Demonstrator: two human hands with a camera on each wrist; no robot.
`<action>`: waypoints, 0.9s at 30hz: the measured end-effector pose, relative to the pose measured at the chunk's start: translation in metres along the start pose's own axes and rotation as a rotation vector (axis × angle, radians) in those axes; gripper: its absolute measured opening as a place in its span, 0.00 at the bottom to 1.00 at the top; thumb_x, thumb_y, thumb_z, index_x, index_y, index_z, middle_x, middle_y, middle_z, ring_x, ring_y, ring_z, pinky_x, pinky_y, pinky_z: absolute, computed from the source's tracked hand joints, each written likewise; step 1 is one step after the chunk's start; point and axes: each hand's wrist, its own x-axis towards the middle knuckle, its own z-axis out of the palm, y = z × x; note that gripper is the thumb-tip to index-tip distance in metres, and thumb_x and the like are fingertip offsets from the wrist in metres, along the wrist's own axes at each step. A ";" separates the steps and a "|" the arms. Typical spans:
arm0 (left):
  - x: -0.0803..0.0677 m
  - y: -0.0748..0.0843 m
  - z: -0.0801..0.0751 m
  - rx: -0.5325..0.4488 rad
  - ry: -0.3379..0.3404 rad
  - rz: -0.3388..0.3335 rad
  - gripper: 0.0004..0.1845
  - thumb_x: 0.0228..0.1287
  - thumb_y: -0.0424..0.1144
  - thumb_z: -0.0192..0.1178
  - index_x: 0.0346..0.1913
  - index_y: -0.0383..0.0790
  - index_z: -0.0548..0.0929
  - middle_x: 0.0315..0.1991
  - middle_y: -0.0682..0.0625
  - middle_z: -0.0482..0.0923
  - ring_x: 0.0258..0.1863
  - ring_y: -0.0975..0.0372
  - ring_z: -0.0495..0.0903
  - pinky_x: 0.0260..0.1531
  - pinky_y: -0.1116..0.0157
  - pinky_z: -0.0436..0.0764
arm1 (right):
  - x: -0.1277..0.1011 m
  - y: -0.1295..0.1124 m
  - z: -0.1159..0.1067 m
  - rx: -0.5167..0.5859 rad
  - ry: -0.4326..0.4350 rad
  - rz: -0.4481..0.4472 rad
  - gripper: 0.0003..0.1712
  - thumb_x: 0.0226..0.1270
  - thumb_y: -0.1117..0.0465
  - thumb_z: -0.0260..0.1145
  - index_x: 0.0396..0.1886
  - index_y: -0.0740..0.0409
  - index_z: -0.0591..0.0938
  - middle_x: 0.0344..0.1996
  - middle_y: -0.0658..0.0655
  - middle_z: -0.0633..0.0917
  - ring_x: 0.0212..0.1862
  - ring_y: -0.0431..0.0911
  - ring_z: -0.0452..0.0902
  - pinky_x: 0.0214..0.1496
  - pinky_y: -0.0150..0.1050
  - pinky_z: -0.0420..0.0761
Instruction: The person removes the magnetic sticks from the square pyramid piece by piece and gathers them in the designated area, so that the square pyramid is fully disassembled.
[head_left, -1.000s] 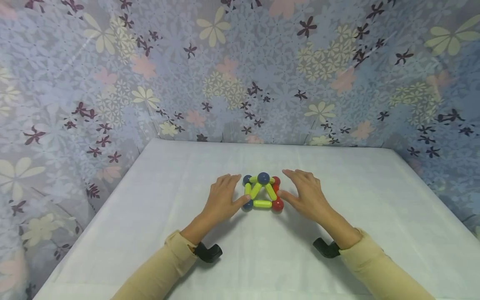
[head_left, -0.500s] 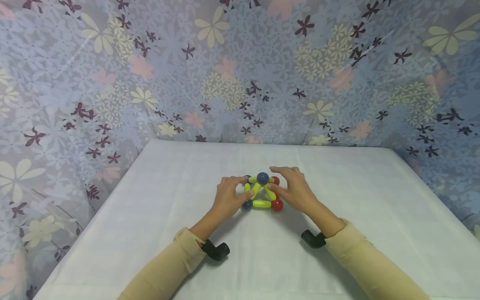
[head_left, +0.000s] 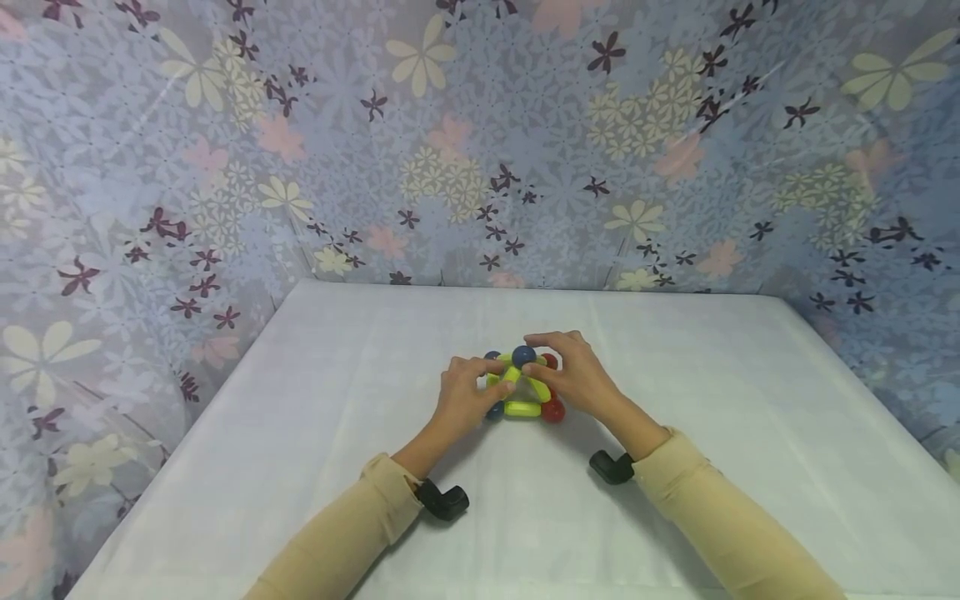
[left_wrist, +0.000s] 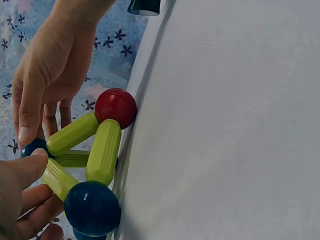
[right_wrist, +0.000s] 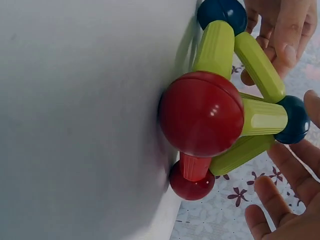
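Observation:
A pyramid of balls and rods stands on the white-covered table, with a lime-green front rod [head_left: 522, 410]. Two red balls, one the front red ball [right_wrist: 202, 114], mark its right corners, joined by a short red rod [right_wrist: 196, 168]. Blue balls, such as the front blue ball [left_wrist: 92, 209], sit at the left corners. My right hand [head_left: 577, 372] pinches the blue top ball [head_left: 523, 357] between thumb and forefinger. With thumb and forefinger on either side, my left hand [head_left: 463, 396] grips a slanted green rod [right_wrist: 260, 67] just below that ball.
White cloth covers the table [head_left: 337, 358], and a floral curtain [head_left: 480, 150] hangs behind its far edge. Black wrist-worn pieces, a left one [head_left: 444, 502] and a right one [head_left: 612, 467], jut inward beneath the beige sleeves.
Both hands have moved inward from beside the pyramid. The right fingers have come around the top ball, and the left fingers around a slanted rod. The pyramid has stayed in place.

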 end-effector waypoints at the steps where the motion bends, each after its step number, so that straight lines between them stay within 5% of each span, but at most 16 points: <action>1: 0.000 0.001 0.001 0.004 0.004 0.007 0.18 0.57 0.48 0.65 0.50 0.47 0.84 0.48 0.51 0.83 0.49 0.56 0.69 0.53 0.50 0.63 | 0.001 0.000 0.000 0.004 -0.002 0.000 0.28 0.59 0.49 0.67 0.60 0.51 0.76 0.56 0.56 0.78 0.58 0.53 0.66 0.58 0.57 0.69; 9: -0.002 0.003 0.005 0.027 0.028 0.001 0.18 0.57 0.48 0.65 0.49 0.46 0.84 0.43 0.49 0.83 0.40 0.57 0.69 0.42 0.59 0.62 | 0.004 0.000 0.003 0.012 -0.024 -0.004 0.27 0.60 0.50 0.67 0.59 0.52 0.77 0.54 0.56 0.80 0.56 0.54 0.68 0.58 0.55 0.70; 21: -0.010 0.009 0.004 0.058 0.004 0.006 0.14 0.58 0.47 0.64 0.46 0.47 0.86 0.39 0.52 0.84 0.39 0.60 0.70 0.46 0.54 0.65 | -0.004 -0.003 0.002 -0.028 -0.023 -0.019 0.24 0.60 0.52 0.67 0.57 0.50 0.79 0.51 0.56 0.81 0.51 0.53 0.71 0.50 0.47 0.72; 27: -0.023 0.011 0.003 0.044 -0.011 0.050 0.13 0.58 0.46 0.64 0.45 0.46 0.86 0.40 0.53 0.86 0.40 0.60 0.71 0.49 0.52 0.64 | -0.017 -0.005 0.002 -0.046 -0.022 -0.029 0.24 0.59 0.51 0.68 0.56 0.49 0.79 0.42 0.54 0.81 0.41 0.51 0.69 0.37 0.39 0.69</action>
